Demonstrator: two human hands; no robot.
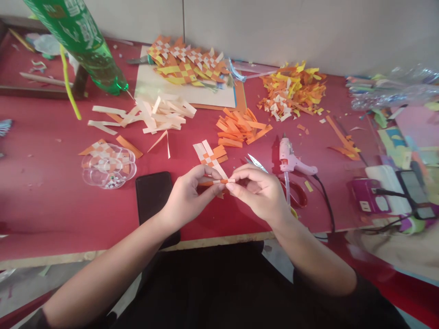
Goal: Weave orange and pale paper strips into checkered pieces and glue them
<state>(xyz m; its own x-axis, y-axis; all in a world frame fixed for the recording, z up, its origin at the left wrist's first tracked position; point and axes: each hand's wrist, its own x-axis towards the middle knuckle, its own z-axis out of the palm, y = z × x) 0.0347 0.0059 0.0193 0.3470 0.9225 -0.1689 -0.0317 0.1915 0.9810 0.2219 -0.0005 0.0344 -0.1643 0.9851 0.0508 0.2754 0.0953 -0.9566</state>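
My left hand (194, 192) and my right hand (260, 189) meet above the red table, each pinching a small weave of orange and white paper strips (210, 160). Its loose ends stick out away from me, beyond my fingertips. Part of the weave is hidden behind my fingers. Silver scissors (256, 162) lie partly under my right hand, their red handle showing to its right. A black phone (153, 196) rests beside my left wrist.
White strips (164, 114) and orange strips (242, 128) lie in piles ahead, with woven paper fish (188, 61) behind them. A pink glue gun (291, 160) stands right. Left are a clear flower-shaped dish (91, 172) and a tall green bottle (82, 41). Paper scraps (295, 89) are heaped at the back.
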